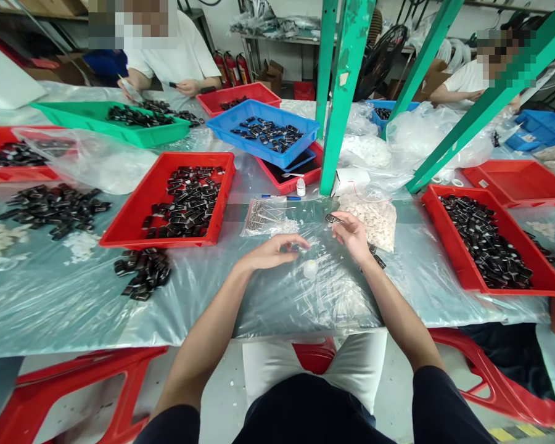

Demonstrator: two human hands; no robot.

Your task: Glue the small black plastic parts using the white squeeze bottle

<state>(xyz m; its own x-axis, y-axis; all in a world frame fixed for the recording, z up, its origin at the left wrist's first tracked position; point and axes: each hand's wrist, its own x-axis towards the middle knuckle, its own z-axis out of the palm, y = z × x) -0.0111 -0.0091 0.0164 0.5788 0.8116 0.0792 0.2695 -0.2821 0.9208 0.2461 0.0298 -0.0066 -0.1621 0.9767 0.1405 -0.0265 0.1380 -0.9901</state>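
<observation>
My left hand point(277, 250) hovers low over the plastic-covered table point(74, 296), fingers curled in a pinch on something too small to make out. My right hand point(351, 234) is raised a little to the right, thumb and fingers closed on a small dark part point(332, 218). A small white cap point(310, 269) lies on the sheet between the two hands. Just beyond them lie a clear bag of metal pins point(263, 217) and a clear bag of whitish pieces point(374, 219).
Red trays of small black parts stand at left point(134, 213) and right point(448, 240), with loose black piles point(143, 271) on the sheet. A blue tray point(268, 132) and a green tray point(97, 120) sit farther back. Green frame posts point(340, 92) rise mid-table. Other people work across the table.
</observation>
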